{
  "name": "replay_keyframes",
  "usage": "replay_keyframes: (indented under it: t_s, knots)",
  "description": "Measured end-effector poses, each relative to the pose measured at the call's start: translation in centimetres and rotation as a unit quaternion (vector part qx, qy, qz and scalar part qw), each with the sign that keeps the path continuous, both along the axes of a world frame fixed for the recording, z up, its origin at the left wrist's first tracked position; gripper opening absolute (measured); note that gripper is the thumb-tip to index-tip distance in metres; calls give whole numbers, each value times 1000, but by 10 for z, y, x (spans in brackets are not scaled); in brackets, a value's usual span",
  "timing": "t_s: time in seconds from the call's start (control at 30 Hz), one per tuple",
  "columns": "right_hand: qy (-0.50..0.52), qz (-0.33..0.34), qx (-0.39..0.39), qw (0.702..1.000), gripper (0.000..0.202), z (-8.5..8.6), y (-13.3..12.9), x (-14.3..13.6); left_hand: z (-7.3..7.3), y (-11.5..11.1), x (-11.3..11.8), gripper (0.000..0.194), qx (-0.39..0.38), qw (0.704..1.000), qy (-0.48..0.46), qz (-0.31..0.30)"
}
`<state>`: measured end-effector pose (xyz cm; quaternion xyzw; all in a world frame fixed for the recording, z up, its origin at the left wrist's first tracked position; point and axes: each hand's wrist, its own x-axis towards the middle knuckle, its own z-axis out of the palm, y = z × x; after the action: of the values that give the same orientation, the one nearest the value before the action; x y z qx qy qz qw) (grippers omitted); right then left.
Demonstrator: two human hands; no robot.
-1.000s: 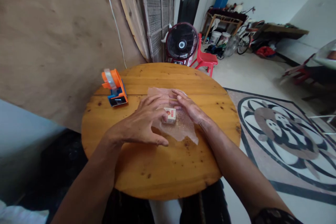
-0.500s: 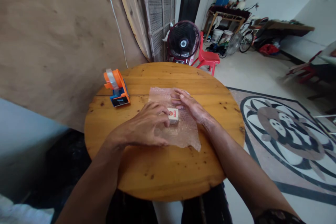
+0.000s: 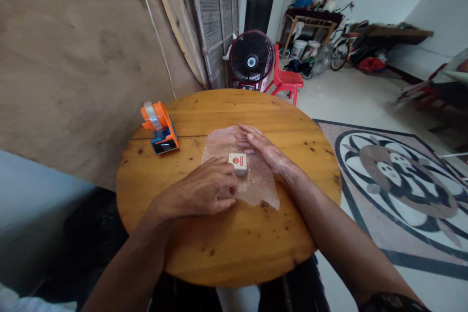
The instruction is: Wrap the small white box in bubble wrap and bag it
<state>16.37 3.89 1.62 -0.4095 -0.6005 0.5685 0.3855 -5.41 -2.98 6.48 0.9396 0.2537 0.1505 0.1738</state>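
A small white box with red print (image 3: 238,163) rests on a sheet of bubble wrap (image 3: 258,187) in the middle of the round wooden table. My left hand (image 3: 210,185) lies over the left part of the sheet beside the box, its fingers curled together; what they pinch, if anything, is hidden. Flat on the sheet's upper right part is my right hand (image 3: 263,148), fingers stretched out, to the right of the box and beyond it.
An orange and blue tape dispenser (image 3: 161,129) stands at the table's left edge (image 3: 133,170). Past the far edge are a dark fan (image 3: 252,61) and a red chair (image 3: 287,78). A board wall rises on the left.
My left hand has moved slightly down toward me, and its fingers have curled in from a wider spread. My right hand has barely moved. The view has shifted a little.
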Motion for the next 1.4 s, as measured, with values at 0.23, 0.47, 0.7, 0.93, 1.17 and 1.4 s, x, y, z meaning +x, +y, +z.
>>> replay_keyframes:
  t_s: [0.23, 0.47, 0.7, 0.93, 1.17, 1.4]
  knots:
    - [-2, -1, 7, 1000, 55, 1, 0, 0, -5, 7, 8, 11, 60, 990, -107, 63]
    - [13, -11, -21, 1000, 62, 5, 1, 0, -26, 23, 14, 10, 65, 961, -159, 215]
    - [49, 4, -16, 999, 64, 10, -6, 5, -33, 31, 21, 13, 3, 942, -157, 297]
    - [6, 54, 14, 998, 78, 13, -8, 10, -37, 34, 26, 14, -62, 935, -174, 303]
    - [9, 42, 25, 999, 66, 1, -1, 6, -37, 38, 24, 14, -82, 932, -185, 300]
    - [-9, 43, 38, 998, 60, -3, 1, 5, -37, 38, 22, 15, -78, 941, -182, 276]
